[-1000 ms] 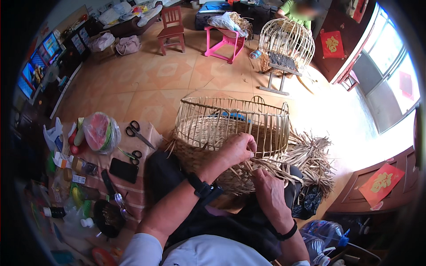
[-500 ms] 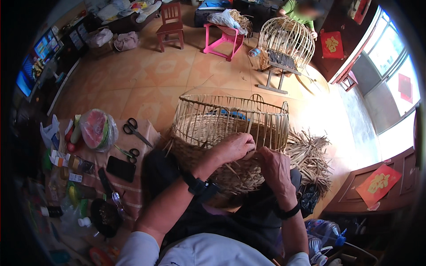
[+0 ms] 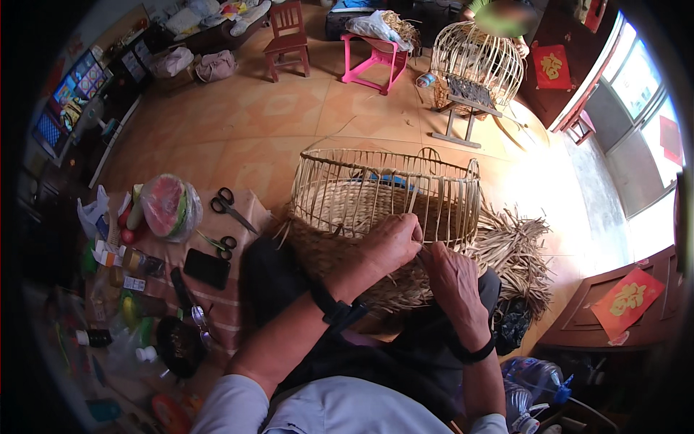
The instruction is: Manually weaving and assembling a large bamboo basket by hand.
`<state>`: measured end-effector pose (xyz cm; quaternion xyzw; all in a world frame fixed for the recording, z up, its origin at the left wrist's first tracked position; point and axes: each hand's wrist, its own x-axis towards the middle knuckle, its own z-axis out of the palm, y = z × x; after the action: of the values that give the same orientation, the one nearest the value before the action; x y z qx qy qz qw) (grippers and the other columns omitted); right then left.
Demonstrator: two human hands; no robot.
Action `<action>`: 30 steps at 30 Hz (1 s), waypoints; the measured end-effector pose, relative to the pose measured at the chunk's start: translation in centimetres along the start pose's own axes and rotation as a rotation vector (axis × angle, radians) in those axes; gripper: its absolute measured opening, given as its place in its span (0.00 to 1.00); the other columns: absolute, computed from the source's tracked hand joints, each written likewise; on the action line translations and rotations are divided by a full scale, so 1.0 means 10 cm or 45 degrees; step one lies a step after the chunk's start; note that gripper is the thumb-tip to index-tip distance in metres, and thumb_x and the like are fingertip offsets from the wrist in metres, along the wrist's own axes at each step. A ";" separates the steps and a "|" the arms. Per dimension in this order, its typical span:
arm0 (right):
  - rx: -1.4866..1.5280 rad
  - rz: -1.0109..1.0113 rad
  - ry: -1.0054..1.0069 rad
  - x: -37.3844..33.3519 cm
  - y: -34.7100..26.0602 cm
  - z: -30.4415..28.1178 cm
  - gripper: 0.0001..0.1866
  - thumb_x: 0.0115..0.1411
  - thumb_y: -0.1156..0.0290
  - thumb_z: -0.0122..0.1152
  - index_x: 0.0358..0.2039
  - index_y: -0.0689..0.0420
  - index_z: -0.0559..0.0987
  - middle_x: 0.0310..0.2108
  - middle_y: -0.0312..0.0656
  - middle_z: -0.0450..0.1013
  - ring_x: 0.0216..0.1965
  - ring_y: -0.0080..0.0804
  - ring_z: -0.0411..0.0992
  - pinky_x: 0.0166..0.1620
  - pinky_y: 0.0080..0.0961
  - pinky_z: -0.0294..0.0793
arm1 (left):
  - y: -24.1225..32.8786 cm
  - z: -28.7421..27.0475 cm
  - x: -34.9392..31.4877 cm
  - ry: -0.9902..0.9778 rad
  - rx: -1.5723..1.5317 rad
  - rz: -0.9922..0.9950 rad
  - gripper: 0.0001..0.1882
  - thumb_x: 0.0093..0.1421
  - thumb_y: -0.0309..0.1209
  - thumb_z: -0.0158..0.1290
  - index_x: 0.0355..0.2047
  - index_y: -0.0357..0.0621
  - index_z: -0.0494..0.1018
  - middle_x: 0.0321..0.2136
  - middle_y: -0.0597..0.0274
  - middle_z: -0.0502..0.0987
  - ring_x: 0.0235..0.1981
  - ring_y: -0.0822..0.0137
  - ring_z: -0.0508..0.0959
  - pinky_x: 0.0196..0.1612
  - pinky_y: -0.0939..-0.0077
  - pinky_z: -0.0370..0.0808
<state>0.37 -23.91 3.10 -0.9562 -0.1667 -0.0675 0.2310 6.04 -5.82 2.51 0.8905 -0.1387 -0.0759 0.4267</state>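
Observation:
A half-woven basket (image 3: 340,199) stands in front of me, its lower wall closely woven and its upper part open upright ribs under a rim. My left hand (image 3: 394,237) lies over the near wall, fingers closed at the ribs. Just right of it, my right hand (image 3: 454,278) is also closed, thumb and fingers pinched together. A thin, pale straw strip seems to run between the fingertips of both hands; most of it is hidden. Loose straw strips (image 3: 517,249) lie heaped against the basket's right side.
To my left, a cloth-covered surface holds scissors (image 3: 233,210), a phone (image 3: 207,268), wrapped watermelon (image 3: 170,207) and several bottles. Plastic jugs (image 3: 538,380) are at lower right. Across the floor a person in green (image 3: 473,9) is behind another basket frame (image 3: 481,58), near a pink stool (image 3: 374,61).
The whole view has shifted slightly, so the room sits further right. Both hands remain at the near basket wall, fingertips still close together, with the fingers slightly repositioned.

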 end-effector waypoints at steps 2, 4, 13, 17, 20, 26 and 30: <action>-0.007 0.021 -0.023 -0.03 -0.03 -0.06 0.15 0.70 0.63 0.59 0.31 0.58 0.69 0.22 0.52 0.71 0.28 0.58 0.74 0.30 0.51 0.68 | 0.03 0.00 0.01 -0.034 0.048 -0.019 0.09 0.54 0.30 0.63 0.35 0.41 0.80 0.29 0.49 0.81 0.36 0.49 0.83 0.43 0.55 0.79; -0.030 0.056 -0.040 -0.05 -0.06 -0.11 0.15 0.70 0.63 0.59 0.31 0.59 0.68 0.23 0.52 0.71 0.30 0.58 0.74 0.31 0.50 0.68 | 0.04 -0.02 0.03 -0.073 0.082 -0.045 0.09 0.54 0.29 0.62 0.35 0.41 0.80 0.29 0.48 0.82 0.37 0.48 0.84 0.44 0.55 0.79; -0.272 -0.010 -0.056 -0.04 -0.09 -0.19 0.03 0.60 0.76 0.56 0.36 0.58 0.74 0.32 0.49 0.72 0.38 0.54 0.75 0.38 0.50 0.73 | -0.06 0.19 0.06 0.134 0.016 0.087 0.05 0.52 0.26 0.57 0.31 0.41 0.78 0.28 0.44 0.81 0.35 0.41 0.82 0.41 0.50 0.79; -0.212 -0.087 -0.033 -0.01 -0.08 -0.18 0.03 0.62 0.76 0.55 0.34 0.58 0.77 0.32 0.49 0.73 0.38 0.54 0.74 0.39 0.49 0.74 | -0.04 0.26 0.01 0.265 0.225 0.227 0.03 0.47 0.26 0.61 0.24 0.42 0.80 0.25 0.42 0.80 0.34 0.40 0.83 0.40 0.48 0.79; -0.149 -0.056 0.002 0.07 -0.07 -0.06 0.01 0.61 0.77 0.58 0.33 0.59 0.75 0.29 0.52 0.74 0.35 0.55 0.76 0.33 0.49 0.72 | -0.11 0.24 0.04 0.140 0.131 0.147 0.07 0.49 0.26 0.61 0.30 0.43 0.84 0.30 0.43 0.83 0.37 0.41 0.84 0.43 0.50 0.80; -0.064 -0.165 0.221 0.09 -0.02 0.15 0.06 0.65 0.72 0.58 0.34 0.61 0.72 0.27 0.52 0.71 0.31 0.55 0.71 0.31 0.49 0.66 | -0.29 0.28 0.32 -0.167 0.223 0.218 0.10 0.49 0.24 0.56 0.30 0.37 0.85 0.33 0.41 0.84 0.41 0.43 0.85 0.47 0.53 0.81; -0.208 -0.096 0.081 0.01 0.00 0.06 0.08 0.66 0.70 0.59 0.43 0.60 0.75 0.30 0.50 0.73 0.31 0.50 0.72 0.33 0.45 0.69 | -0.24 0.46 0.34 0.017 0.413 0.062 0.09 0.55 0.27 0.57 0.27 0.34 0.84 0.31 0.40 0.84 0.37 0.46 0.86 0.43 0.53 0.82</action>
<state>0.50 -23.60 2.64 -0.9623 -0.1889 -0.1199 0.1546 8.60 -8.83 -2.27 0.9446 -0.1678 -0.0360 0.2799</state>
